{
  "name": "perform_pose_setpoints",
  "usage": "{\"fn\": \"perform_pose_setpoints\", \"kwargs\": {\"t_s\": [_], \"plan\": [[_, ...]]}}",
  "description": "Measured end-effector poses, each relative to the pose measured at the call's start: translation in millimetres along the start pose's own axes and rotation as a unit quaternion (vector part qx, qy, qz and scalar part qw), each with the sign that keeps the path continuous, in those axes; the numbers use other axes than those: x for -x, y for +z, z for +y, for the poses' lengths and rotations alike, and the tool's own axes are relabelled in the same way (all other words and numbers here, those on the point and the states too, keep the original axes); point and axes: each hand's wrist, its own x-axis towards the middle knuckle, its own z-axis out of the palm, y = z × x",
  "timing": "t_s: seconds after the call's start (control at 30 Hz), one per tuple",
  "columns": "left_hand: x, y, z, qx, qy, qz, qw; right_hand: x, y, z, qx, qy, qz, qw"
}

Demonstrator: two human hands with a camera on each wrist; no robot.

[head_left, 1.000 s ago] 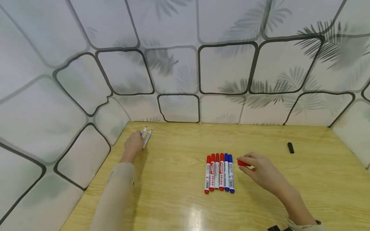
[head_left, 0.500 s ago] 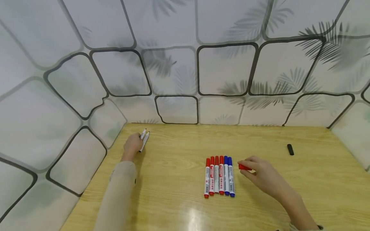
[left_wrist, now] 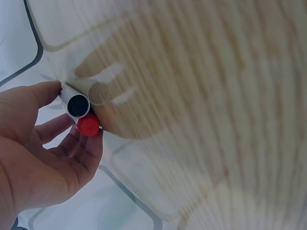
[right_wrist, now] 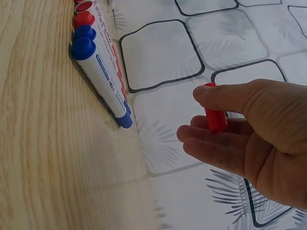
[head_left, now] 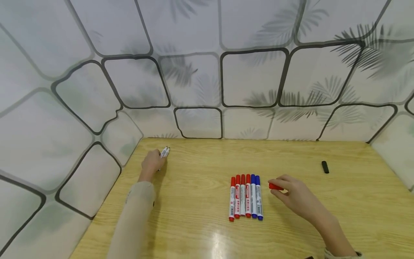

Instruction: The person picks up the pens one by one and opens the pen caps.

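Near the table's far left corner, my left hand [head_left: 151,163] grips two white-barrelled markers [head_left: 165,152] side by side, their uncapped tips pointing away. The left wrist view shows their rear ends, one with a black plug [left_wrist: 78,105] and one with a red plug [left_wrist: 88,125], held between thumb and fingers. My right hand [head_left: 295,196] pinches a red marker cap [head_left: 276,186] above the table, just right of a row of capped markers [head_left: 242,198]. In the right wrist view the cap [right_wrist: 217,114] sits between thumb and fingers.
The row holds several red markers and two blue markers [head_left: 256,198], lying parallel on the wooden table [head_left: 194,201]. A loose black cap [head_left: 325,167] lies toward the back right. Patterned walls [head_left: 200,82] rise along the table's back and sides.
The two markers in my left hand, spread apart earlier, now lie close together, and that hand has shifted slightly right. My right hand still holds the red cap in nearly the same place.
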Motion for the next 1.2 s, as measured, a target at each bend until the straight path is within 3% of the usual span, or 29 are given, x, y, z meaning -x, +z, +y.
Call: {"fn": "perform_pose_setpoints", "kwargs": {"t_s": [0.53, 0.77, 0.93, 1.2], "plan": [[8.4, -1.9, -0.5, 0.012, -0.014, -0.006, 0.9998, 3.1, -3, 7, -0.034, -0.005, -0.002, 0.9994], [19.4, -3.9, -2.3, 0.036, -0.017, -0.007, 0.9992, 5.0, -5, 11, -0.021, 0.006, 0.0, 0.9998], [35.2, -9.9, 10.3, 0.066, 0.021, 0.013, 0.9975, 9.3, -13, 16, -0.009, 0.026, 0.01, 0.9996], [81.0, -10.3, 36.3, 0.114, 0.083, 0.059, 0.9883, 9.1, -18, 26, 0.0, 0.046, 0.022, 0.9987]]}}
